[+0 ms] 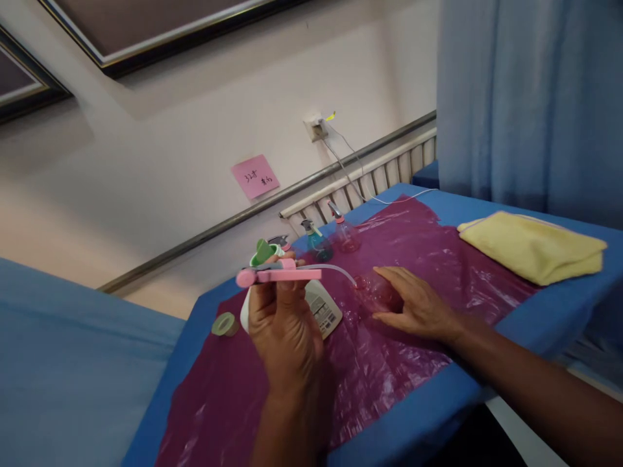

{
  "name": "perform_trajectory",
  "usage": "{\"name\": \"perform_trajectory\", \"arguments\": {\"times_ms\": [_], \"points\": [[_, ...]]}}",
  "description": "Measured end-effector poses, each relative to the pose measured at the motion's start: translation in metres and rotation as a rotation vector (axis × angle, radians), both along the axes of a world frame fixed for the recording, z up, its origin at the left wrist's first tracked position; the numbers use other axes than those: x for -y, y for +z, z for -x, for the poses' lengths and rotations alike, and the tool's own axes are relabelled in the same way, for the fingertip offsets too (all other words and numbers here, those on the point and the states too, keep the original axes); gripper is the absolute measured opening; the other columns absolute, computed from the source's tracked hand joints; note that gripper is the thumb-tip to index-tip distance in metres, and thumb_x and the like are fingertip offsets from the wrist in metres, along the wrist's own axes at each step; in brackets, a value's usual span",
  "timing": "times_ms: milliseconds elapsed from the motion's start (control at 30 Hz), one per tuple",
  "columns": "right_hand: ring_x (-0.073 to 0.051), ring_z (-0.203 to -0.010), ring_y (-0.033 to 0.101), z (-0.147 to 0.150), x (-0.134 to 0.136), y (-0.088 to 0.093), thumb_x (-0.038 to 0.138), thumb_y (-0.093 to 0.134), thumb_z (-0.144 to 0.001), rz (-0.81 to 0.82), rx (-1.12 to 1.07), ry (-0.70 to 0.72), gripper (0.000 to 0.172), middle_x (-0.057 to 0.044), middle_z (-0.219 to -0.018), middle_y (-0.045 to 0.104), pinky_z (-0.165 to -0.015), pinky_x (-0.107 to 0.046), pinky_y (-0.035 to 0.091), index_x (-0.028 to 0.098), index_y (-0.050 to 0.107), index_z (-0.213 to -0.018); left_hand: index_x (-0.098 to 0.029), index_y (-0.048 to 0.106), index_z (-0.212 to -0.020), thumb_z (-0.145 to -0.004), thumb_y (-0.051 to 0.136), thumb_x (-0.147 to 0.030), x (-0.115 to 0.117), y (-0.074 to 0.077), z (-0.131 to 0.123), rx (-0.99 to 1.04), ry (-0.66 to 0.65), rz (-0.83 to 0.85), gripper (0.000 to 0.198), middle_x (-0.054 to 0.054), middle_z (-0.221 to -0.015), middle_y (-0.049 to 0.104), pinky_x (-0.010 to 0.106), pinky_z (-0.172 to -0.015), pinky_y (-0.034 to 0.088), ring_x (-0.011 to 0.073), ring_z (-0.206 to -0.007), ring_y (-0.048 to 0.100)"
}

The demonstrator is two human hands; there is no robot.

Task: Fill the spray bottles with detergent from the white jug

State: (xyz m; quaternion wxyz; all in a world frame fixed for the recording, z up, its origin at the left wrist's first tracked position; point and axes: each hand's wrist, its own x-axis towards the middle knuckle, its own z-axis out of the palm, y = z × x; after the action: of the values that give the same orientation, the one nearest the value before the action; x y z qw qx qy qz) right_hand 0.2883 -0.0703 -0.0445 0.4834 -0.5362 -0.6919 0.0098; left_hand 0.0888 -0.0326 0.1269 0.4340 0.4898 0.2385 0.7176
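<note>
My left hand (287, 344) is closed around a pink and grey spray bottle head (280, 275), raised above the table. From the spray head a thin clear dip tube (335, 268) curves right, its end at the mouth of a clear pinkish bottle (379, 293). My right hand (416, 303) curves round the base end of that bottle, thumb and fingers on either side; the bottle looks tilted, mouth toward the left. Partly hidden behind my left hand is a white jug (327, 311) with a printed label.
Behind stand a teal spray bottle (318, 245) and a clear spray bottle (346, 237). A green scoop or cap (263, 251) shows behind my left hand. Tape (225, 324) lies left, a yellow cloth (533, 248) right. Shiny purple sheeting (209, 402) covers the blue table (399, 421).
</note>
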Motion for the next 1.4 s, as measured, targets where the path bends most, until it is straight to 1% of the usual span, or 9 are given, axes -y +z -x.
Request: {"name": "perform_trajectory", "arguments": {"times_ms": [100,200,333,467,733,933,1133,1300,1400], "points": [[-0.042,-0.142,0.066,0.001,0.000,-0.002,0.052,0.087,-0.089,0.025,-0.020,0.000,0.091,-0.020,-0.156,0.067,-0.118,-0.067,0.055,0.024,0.048,-0.167,-0.028,0.085,-0.107,-0.078,0.103,-0.042,-0.003,-0.014,-0.007,0.019,-0.001,0.053,0.037,0.001,-0.112,0.084,0.026,-0.093,0.061,0.0154,-0.101,0.078],[-0.041,-0.142,0.066,0.002,0.001,0.001,0.051,0.088,-0.089,0.025,-0.051,0.007,0.091,-0.020,-0.155,0.066,-0.118,-0.067,0.054,0.025,0.048,-0.166,-0.028,0.085,-0.111,-0.081,0.101,-0.041,-0.009,-0.036,-0.012,-0.034,-0.024,0.113,0.037,0.002,-0.115,0.084,0.028,-0.102,0.059,0.0172,-0.110,0.077],[-0.040,-0.139,0.065,0.003,0.002,0.007,0.046,0.088,-0.089,-0.029,-0.098,-0.004,0.088,-0.018,-0.152,0.066,-0.117,-0.065,0.055,0.026,0.049,-0.165,-0.025,0.084,-0.113,-0.080,0.101,-0.043,-0.018,-0.066,-0.021,-0.105,-0.139,0.268,0.042,0.004,-0.121,0.084,0.030,-0.102,0.058,0.0184,-0.110,0.076],[-0.039,-0.137,0.063,0.002,0.002,0.011,0.043,0.087,-0.090,-0.085,-0.114,-0.036,0.088,-0.017,-0.149,0.064,-0.116,-0.064,0.055,0.028,0.046,-0.167,-0.022,0.084,-0.112,-0.078,0.102,-0.043,-0.023,-0.083,-0.032,-0.076,-0.251,0.383,0.043,0.006,-0.120,0.084,0.031,-0.102,0.057,0.0194,-0.109,0.076],[-0.038,-0.139,0.062,0.003,0.001,0.008,0.041,0.088,-0.089,-0.046,-0.134,-0.036,0.089,-0.017,-0.151,0.062,-0.116,-0.062,0.055,0.027,0.046,-0.167,-0.022,0.086,-0.108,-0.071,0.106,-0.045,-0.026,-0.093,-0.035,-0.022,-0.286,0.458,0.048,0.004,-0.110,0.084,0.028,-0.092,0.056,0.0156,-0.093,0.074],[-0.036,-0.130,0.066,0.002,0.002,0.011,0.037,0.088,-0.088,-0.081,-0.121,-0.038,0.078,-0.014,-0.141,0.067,-0.111,-0.061,0.058,0.028,0.053,-0.158,-0.020,0.087,-0.105,-0.067,0.108,-0.042,-0.030,-0.102,-0.031,-0.049,-0.246,0.481,0.049,0.006,-0.112,0.085,0.030,-0.098,0.056,0.0177,-0.098,0.076],[-0.035,-0.124,0.066,0.002,0.003,0.013,0.032,0.088,-0.088,-0.086,-0.090,-0.041,0.079,-0.013,-0.136,0.068,-0.104,-0.057,0.062,0.032,0.056,-0.160,-0.020,0.087,-0.111,-0.071,0.107,-0.044,-0.034,-0.107,-0.025,-0.063,-0.321,0.524,0.051,0.006,-0.112,0.084,0.029,-0.095,0.056,0.0169,-0.096,0.075],[-0.034,-0.127,0.066,0.004,0.003,0.009,0.034,0.089,-0.086,-0.065,-0.160,-0.023,0.078,-0.013,-0.137,0.069,-0.110,-0.056,0.059,0.029,0.060,-0.157,-0.022,0.087,-0.112,-0.072,0.106,-0.045,-0.036,-0.110,-0.020,-0.094,-0.340,0.514,0.051,0.006,-0.118,0.082,0.030,-0.101,0.055,0.0182,-0.103,0.074],[-0.033,-0.126,0.069,0.002,0.004,0.011,0.036,0.091,-0.082,0.031,-0.268,0.034,0.075,-0.011,-0.137,0.072,-0.111,-0.054,0.058,0.028,0.065,-0.153,-0.021,0.085,-0.116,-0.076,0.104,-0.046,-0.036,-0.110,-0.017,-0.145,-0.376,0.513,0.051,0.007,-0.120,0.082,0.032,-0.103,0.053,0.0200,-0.107,0.074]]}}
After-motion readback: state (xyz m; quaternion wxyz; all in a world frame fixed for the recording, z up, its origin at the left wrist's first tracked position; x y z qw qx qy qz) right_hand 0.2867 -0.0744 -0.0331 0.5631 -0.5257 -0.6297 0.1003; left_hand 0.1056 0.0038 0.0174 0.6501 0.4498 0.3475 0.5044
